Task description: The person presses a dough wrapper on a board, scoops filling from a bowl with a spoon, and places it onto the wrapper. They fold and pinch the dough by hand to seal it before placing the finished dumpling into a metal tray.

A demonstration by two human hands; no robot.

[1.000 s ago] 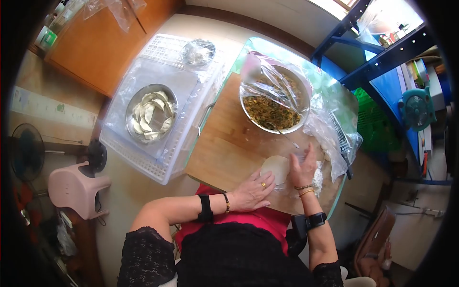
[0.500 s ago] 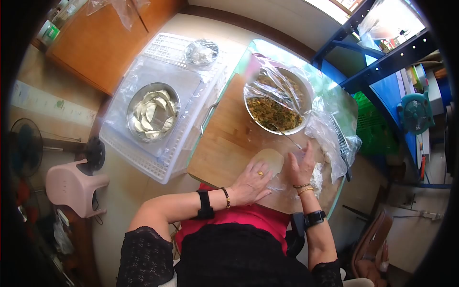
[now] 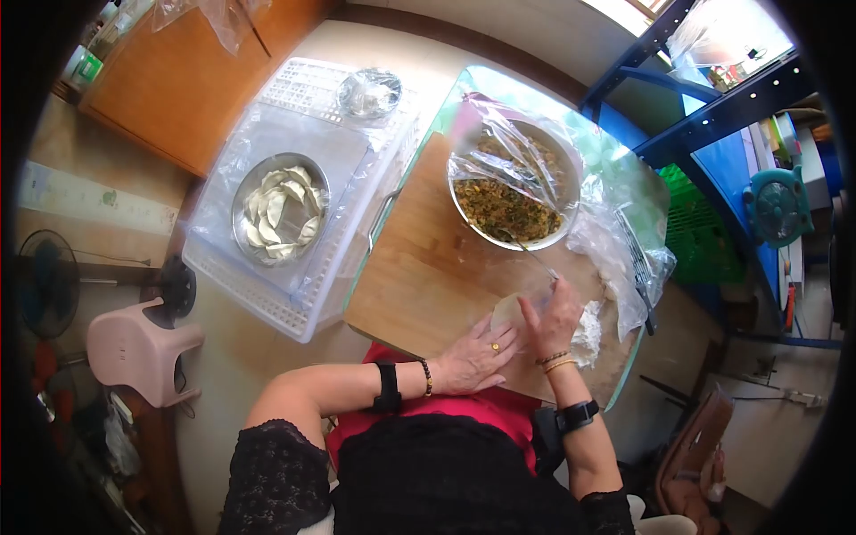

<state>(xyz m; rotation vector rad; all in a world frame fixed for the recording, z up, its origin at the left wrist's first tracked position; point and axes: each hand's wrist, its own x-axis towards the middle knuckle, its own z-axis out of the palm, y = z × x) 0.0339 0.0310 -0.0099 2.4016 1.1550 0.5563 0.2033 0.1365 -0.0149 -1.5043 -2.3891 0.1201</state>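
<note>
My left hand (image 3: 477, 358) lies palm down with its fingers stretched out, at the near edge of a pale, flat dough wrapper (image 3: 508, 312) on the wooden board (image 3: 417, 259). Part of the wrapper is hidden by the fingers. To its right, my right hand (image 3: 556, 318) is over the board, thumb apart from the bent fingers and pointing at the wrapper. The fingers are beside the handle end of a spoon (image 3: 540, 263); I cannot make out a grip on it. The spoon leans out of a large bowl (image 3: 456, 201) of chopped filling (image 3: 513, 209), partly covered with clear plastic.
White flour (image 3: 587, 334) and a crumpled plastic bag (image 3: 608, 267) are right of my right hand. A round metal tray (image 3: 236, 214) of shaped dumplings (image 3: 283, 209) sits on a plastic-covered crate (image 3: 308, 325) at left. A pink stool (image 3: 134, 357) stands farther left.
My right hand has moved slightly left and its fingers have bent, with the thumb nearer the wrapper. My left hand has shifted slightly, and less of the wrapper shows.
</note>
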